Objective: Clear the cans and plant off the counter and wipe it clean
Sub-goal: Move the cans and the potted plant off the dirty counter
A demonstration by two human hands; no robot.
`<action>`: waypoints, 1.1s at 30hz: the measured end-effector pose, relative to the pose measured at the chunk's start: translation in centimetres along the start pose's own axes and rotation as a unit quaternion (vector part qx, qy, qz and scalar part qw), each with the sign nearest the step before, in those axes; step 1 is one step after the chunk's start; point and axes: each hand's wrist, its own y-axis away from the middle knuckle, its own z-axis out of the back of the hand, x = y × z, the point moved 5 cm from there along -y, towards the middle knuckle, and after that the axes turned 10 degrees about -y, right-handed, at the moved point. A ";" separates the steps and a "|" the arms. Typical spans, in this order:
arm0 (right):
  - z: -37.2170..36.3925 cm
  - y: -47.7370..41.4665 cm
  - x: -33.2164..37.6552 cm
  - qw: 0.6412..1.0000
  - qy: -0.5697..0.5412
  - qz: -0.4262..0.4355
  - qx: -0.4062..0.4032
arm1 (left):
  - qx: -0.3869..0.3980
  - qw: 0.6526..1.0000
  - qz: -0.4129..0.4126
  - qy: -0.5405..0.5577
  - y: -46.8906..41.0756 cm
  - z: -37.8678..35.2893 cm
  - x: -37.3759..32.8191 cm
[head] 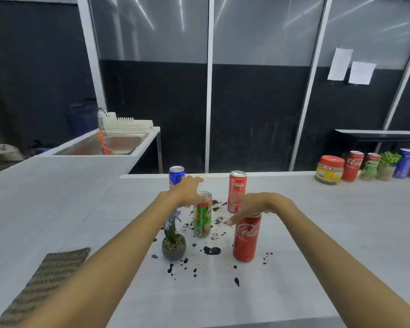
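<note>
On the white counter (317, 233) stand a blue can (176, 173), a green can (202, 221), a far red can (236, 189) and a near red cola can (246, 240). A small plant in a grey pot (174, 248) stands left of the green can. Dark dirt spots (212, 250) lie scattered among them. My left hand (187, 189) hovers with relaxed fingers over the green can's top, in front of the blue can. My right hand (256, 204) is spread over the top of the near red can, fingers drooping; whether it touches is unclear.
A woven brown cloth (45, 280) lies at the near left. A sink (118, 144) with a white dish rack (126, 123) is at the back left. A red-lidded jar (329, 170), several cans and another small plant (388, 165) stand at the far right edge.
</note>
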 end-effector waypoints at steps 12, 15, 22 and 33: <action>-0.7 -1.8 -2.8 0.992 -0.126 0.006 -0.028 | -0.002 0.996 0.087 0.026 -3.7 -3.4 0.0; -0.5 -1.6 -2.9 0.990 -0.130 0.022 -0.050 | 0.006 0.996 0.083 0.013 -3.8 -3.1 -0.6; 1.3 -0.6 -2.9 0.984 -0.140 0.051 -0.098 | 0.000 0.996 0.084 0.014 -2.9 -1.2 -1.2; 8.2 2.7 3.8 0.952 -0.138 0.169 -0.215 | -0.155 0.973 0.127 0.114 2.4 9.3 0.6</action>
